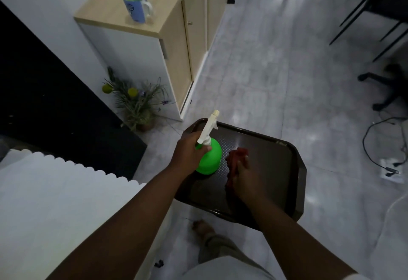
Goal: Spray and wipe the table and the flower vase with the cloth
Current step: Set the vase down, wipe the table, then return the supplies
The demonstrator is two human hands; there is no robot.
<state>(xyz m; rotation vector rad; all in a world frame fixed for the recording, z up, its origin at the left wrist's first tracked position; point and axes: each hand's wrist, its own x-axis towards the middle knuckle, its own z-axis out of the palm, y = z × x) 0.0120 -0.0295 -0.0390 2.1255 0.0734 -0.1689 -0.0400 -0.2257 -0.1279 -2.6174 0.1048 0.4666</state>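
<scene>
The cloth (237,165), dark red and bunched, lies on the dark brown tray (276,169) just right of the green spray bottle (209,158), with the right hand (245,180) closed over its near end. The left hand (189,151) is wrapped around the bottle's neck below the white nozzle, and the bottle stands tilted on the tray's left part. Beyond the tray's far left corner, a pot of flowers (139,103) sits on the floor beside a wooden cabinet (176,37).
</scene>
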